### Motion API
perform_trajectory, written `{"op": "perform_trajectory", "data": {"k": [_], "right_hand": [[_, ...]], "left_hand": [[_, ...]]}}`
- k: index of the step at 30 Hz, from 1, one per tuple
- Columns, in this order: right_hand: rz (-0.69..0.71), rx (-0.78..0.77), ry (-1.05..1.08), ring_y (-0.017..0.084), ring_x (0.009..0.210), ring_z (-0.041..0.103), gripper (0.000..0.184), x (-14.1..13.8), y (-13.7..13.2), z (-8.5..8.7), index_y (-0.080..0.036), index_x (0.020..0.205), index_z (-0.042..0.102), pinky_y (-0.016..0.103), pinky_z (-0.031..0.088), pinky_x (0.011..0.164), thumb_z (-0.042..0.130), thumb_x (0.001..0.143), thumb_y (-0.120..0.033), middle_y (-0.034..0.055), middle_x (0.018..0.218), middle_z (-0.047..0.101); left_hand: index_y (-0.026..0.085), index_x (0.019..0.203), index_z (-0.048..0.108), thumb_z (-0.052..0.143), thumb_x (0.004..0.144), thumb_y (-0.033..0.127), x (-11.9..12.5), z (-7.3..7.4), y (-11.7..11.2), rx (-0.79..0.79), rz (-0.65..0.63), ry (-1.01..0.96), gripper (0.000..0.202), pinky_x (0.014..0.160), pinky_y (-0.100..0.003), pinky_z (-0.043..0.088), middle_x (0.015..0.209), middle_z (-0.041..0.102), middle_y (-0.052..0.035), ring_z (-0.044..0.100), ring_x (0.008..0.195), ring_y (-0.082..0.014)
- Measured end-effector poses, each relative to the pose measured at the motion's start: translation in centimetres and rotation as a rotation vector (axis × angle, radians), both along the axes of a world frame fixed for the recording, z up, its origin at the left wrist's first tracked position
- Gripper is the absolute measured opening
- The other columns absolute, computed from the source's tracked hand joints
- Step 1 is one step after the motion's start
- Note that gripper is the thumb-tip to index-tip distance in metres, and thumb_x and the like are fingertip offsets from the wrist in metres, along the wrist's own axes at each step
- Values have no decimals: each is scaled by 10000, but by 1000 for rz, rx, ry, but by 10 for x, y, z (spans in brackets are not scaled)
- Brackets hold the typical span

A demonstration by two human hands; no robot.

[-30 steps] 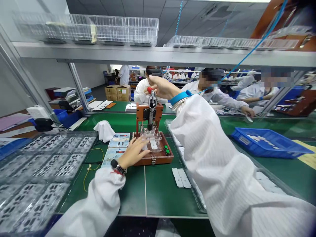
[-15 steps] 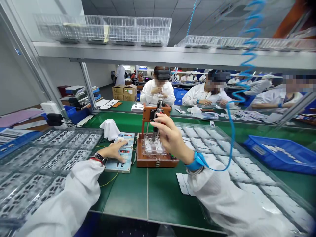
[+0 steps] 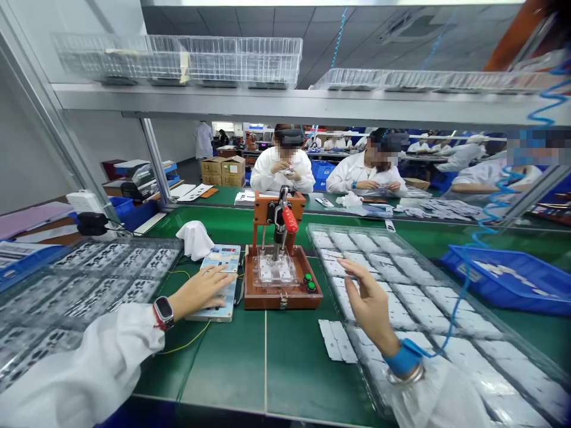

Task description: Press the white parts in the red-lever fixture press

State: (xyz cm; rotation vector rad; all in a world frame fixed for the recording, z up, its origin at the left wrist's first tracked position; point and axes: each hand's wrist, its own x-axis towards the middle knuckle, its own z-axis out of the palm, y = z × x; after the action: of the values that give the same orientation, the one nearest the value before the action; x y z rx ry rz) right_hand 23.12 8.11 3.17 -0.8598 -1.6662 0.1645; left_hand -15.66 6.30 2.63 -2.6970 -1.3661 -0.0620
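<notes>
My left hand [image 3: 203,290] lies over a pale blue meter box [image 3: 225,312] with a red digital readout, fingers stretched out and holding nothing. To the right of that box stands an orange-brown press fixture [image 3: 254,294] with a red-handled toggle clamp [image 3: 289,220]. Its clear plastic plate [image 3: 283,276] sits under the clamp, and two green buttons [image 3: 309,282] are on its base. My right hand [image 3: 368,300] is open above a clear tray of flat white parts [image 3: 408,267], gripping nothing; it wears a blue wrist strap [image 3: 405,358]. Two white parts [image 3: 336,342] lie on the green mat beside the tray.
Another clear tray [image 3: 107,279] holds parts with dark cutouts at left. A blue bin [image 3: 508,279] with white pieces stands at right. A white cloth [image 3: 195,239] sits behind the meter box. The coiled blue cord [image 3: 468,261] hangs at right. Co-workers sit across the bench.
My right hand has moved from the clamp handle area down and right, over the tray. My left hand stays at the meter box, now lying flatter across it. The cord has swung right.
</notes>
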Motion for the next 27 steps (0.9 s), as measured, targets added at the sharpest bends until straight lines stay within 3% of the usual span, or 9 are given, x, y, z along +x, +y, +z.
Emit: {"op": "perform_trajectory", "data": {"k": [3, 5, 10, 15, 19, 24, 27], "right_hand": [[-124, -88, 104, 225, 924, 619, 211, 22, 11, -25, -199, 1016, 613, 435, 510, 827, 476, 860, -239, 100, 1037, 635], [-164, -133, 171, 203, 796, 628, 206, 29, 16, -31, -185, 983, 616, 405, 530, 753, 496, 839, -270, 99, 962, 649], [-150, -168, 223, 184, 737, 626, 213, 29, 15, -28, -184, 949, 625, 356, 543, 693, 526, 811, -312, 94, 924, 650], [-98, -234, 232, 197, 719, 638, 193, 25, 10, -23, -195, 922, 641, 359, 554, 666, 554, 798, -315, 80, 912, 657], [-102, -277, 251, 200, 734, 643, 203, 25, 9, -24, -199, 926, 647, 369, 563, 690, 562, 801, -335, 82, 933, 660], [-122, -365, 254, 228, 774, 653, 255, 27, 7, -27, -210, 958, 642, 374, 570, 682, 573, 794, -393, 84, 973, 676], [-146, -398, 211, 271, 784, 662, 276, 30, 5, -26, -242, 962, 647, 407, 581, 654, 584, 774, -434, 76, 958, 686]], "left_hand": [[230, 1411, 337, 477, 930, 357, -3, -1, -3, 108, 30, -99, 517, 1071, -438, 284, 1401, 440, -109, 352, 1319, -271], [225, 1439, 272, 448, 931, 415, -9, 0, 2, 53, 124, -176, 570, 1073, -453, 280, 1453, 363, -115, 304, 1345, -282], [244, 1479, 140, 651, 696, 636, -30, 4, 19, -328, 256, -171, 1014, 1094, -530, 189, 1532, 154, -126, 83, 1397, -368], [276, 1484, 93, 654, 624, 710, -35, 1, 24, -432, 241, -156, 1115, 1097, -555, 111, 1540, 87, -117, -3, 1392, -388], [285, 1476, 154, 652, 634, 708, -30, 3, 21, -380, 206, -138, 1065, 1103, -552, 81, 1530, 177, -102, 9, 1400, -368], [220, 1388, 386, 602, 781, 593, -22, 15, 17, -172, 156, -234, 745, 1087, -419, 244, 1371, 470, -116, 349, 1306, -305], [213, 1323, 457, 465, 906, 464, -34, 29, 28, 16, 248, -362, 487, 1032, -341, 331, 1284, 547, -71, 465, 1200, -244]]}}
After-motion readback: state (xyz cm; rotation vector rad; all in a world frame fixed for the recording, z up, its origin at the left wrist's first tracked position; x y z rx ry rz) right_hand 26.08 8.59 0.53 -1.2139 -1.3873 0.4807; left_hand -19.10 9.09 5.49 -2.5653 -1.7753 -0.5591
